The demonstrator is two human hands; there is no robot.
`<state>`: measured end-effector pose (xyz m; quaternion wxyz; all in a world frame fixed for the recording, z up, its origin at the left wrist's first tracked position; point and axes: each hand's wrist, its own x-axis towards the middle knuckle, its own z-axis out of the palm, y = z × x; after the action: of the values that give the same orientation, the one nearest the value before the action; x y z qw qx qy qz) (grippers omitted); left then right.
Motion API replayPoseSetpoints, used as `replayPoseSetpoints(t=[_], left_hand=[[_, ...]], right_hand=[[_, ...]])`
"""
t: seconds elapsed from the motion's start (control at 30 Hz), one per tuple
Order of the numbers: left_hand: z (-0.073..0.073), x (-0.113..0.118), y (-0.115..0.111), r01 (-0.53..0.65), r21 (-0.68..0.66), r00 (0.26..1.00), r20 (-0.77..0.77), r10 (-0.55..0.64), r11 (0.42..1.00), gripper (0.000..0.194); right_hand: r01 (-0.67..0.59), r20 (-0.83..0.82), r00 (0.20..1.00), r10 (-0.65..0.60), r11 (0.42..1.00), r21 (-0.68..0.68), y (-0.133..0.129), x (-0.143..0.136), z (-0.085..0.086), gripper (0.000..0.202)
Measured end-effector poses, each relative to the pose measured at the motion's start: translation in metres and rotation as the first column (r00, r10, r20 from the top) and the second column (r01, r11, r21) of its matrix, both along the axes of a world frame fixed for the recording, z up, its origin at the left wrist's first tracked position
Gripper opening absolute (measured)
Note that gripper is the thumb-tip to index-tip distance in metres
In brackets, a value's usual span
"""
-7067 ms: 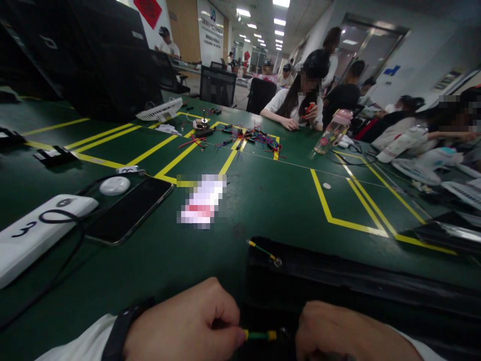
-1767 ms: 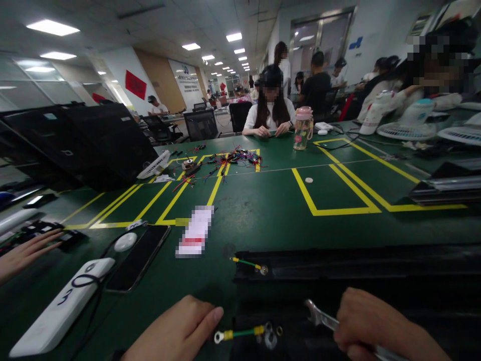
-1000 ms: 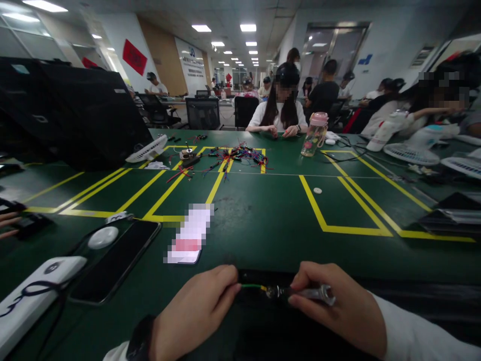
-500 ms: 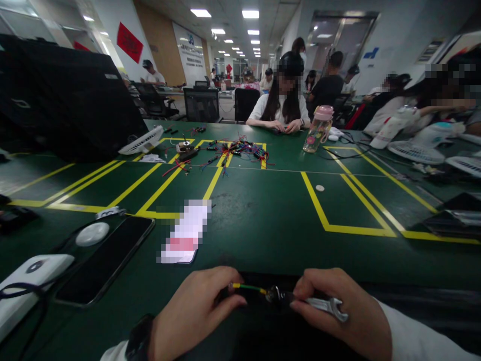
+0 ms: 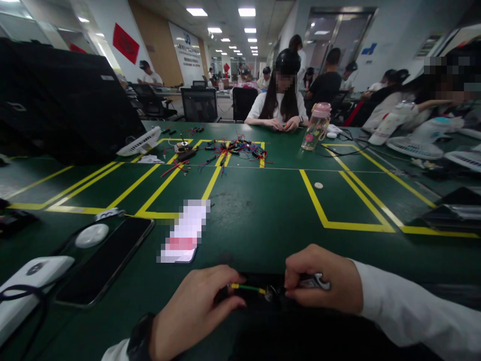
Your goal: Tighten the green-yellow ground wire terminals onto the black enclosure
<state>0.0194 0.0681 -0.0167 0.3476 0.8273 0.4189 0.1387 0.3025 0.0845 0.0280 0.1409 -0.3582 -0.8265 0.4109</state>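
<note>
While the left hand (image 5: 195, 306) steadies the outer end of the short green wire (image 5: 248, 288), its thumb and forefinger stand a little apart, with the yellow sleeve visible between them; cannot tell whether any fingertip actually pinches it. The metal fitting (image 5: 269, 293) sits at the wire's other end, between the 2 sets of fingertips and closer to the right thumb. Right hand (image 5: 323, 281): fingers closed narrowly around the wrench (image 5: 322, 282), 1 open end showing past the curled fingers on the side away from the fitting. The end toward the fitting is hidden in shadow and by the fingers, so seating on the hardware cannot be confirmed. Beneath wire and fitting, below the fingertips, lies the black piece (image 5: 255, 304); its edges merge with shadow. Technique, as judged: hold the wire straight out from the fitting and restrain its outer end lightly, since turning force at the hardware could swing the lug round or twist the crimp. The wrench is best set flat and fully engaged before any load, then moved in short, even strokes; a tilted tool may slip and round the corners. Left fingertips are better placed beside the wire than in the wrench's path. Black phone (image 5: 107, 260) rests beyond the left fingers, outward and well apart from the work.
</note>
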Motion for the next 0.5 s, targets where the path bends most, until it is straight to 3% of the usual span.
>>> replayPoseSetpoints(t=[0.2,0.3,0.4,0.5], left_hand=[[-0.003,-0.002,-0.001,-0.002,0.0,1.0,0.019,0.002,1.0,0.011],[-0.005,-0.003,-0.002,-0.008,0.008,1.0,0.028,0.008,1.0,0.008],[-0.006,-0.003,-0.003,-0.01,0.014,0.999,0.042,0.01,1.0,0.008],[-0.008,-0.003,-0.003,-0.023,0.016,0.998,0.061,0.022,1.0,0.01]], right_hand=[[-0.217,-0.062,0.975,0.213,0.973,-0.075,0.027,-0.004,-0.002,0.01],[-0.263,-0.071,0.964,0.256,0.959,-0.102,0.035,-0.009,-0.001,0.014],[-0.171,-0.044,0.985,0.168,0.981,-0.096,0.027,-0.011,0.003,0.014],[0.062,0.012,0.998,-0.062,0.998,-0.028,0.003,-0.005,0.009,0.008]])
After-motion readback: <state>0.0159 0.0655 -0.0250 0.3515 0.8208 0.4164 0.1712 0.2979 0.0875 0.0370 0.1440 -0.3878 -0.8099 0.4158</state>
